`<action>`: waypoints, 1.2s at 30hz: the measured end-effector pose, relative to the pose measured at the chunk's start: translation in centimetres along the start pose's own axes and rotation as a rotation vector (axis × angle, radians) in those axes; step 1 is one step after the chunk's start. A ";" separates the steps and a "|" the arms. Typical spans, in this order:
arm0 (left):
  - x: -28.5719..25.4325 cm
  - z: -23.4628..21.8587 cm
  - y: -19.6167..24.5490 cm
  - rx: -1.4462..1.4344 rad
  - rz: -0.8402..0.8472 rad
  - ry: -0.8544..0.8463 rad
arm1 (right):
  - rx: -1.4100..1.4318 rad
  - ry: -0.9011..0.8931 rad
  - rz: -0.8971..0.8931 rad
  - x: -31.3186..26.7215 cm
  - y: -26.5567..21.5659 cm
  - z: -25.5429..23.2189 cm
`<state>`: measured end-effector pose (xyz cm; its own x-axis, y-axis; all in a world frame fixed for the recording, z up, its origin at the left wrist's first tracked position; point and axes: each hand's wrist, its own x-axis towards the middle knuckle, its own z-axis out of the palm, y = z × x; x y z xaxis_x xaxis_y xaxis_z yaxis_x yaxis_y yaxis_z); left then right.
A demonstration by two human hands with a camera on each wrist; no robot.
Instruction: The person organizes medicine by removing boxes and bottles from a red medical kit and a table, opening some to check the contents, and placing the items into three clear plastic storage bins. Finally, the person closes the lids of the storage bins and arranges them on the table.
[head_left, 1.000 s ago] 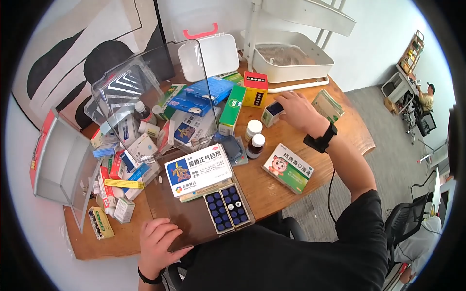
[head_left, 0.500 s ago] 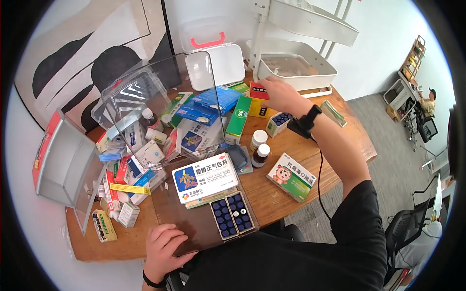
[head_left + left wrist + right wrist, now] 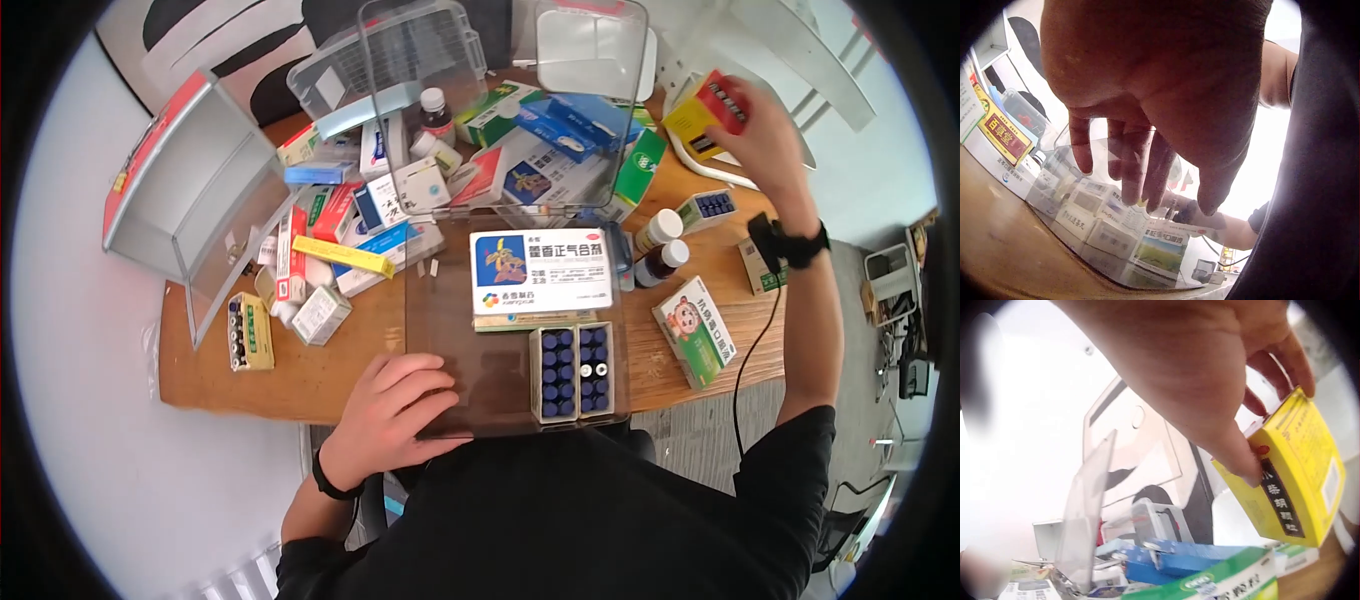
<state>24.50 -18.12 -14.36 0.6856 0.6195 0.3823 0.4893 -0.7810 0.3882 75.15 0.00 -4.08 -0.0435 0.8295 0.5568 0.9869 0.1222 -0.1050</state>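
Observation:
My right hand [image 3: 768,140] pinches a yellow and red medicine box [image 3: 1291,481] between thumb and fingers, tilted and raised above the table's far right. My left hand [image 3: 395,415] rests with loosely bent fingers at the near edge of a clear plastic bin [image 3: 480,385]. Inside the bin lie a white medicine box with a blue picture [image 3: 540,270] and two open trays of blue-capped vials [image 3: 575,375]. The bin's clear lid [image 3: 500,212] stands raised behind them.
Many medicine boxes and bottles crowd the table's left and back, including a green box [image 3: 640,165]. To the right are two bottles [image 3: 662,245], a small vial box [image 3: 707,208] and a green-white box [image 3: 695,330]. A white cart [image 3: 815,60] stands behind.
My right hand has gone from the small vial box to the yellow and red box and lifted it off the table. My left hand stays at the bin. The head view has turned.

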 end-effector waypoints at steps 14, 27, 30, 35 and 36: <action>-2.0 -0.7 -0.3 -0.103 -0.006 0.235 | 0.657 -0.476 -0.565 -15.3 -23.5 -5.4; 2.1 -3.1 -0.2 0.080 0.082 0.123 | 0.532 -0.551 -0.638 -15.1 -21.9 -4.2; 3.9 -4.0 0.0 0.070 0.064 0.003 | 0.535 -0.543 -0.573 -15.2 -20.8 -5.1; 5.7 -4.2 -0.1 -0.003 0.065 -0.205 | 0.551 -0.406 -0.367 -15.9 -17.9 -7.9; 6.0 -3.9 -0.1 -0.004 0.093 -0.201 | 0.532 -0.391 -0.354 -16.3 -17.2 -8.3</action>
<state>26.45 -14.06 -8.81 0.8216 0.5164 0.2413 0.4174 -0.8334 0.3624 60.22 -20.17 -4.51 -0.4945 0.8126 0.3085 0.6996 0.5828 -0.4134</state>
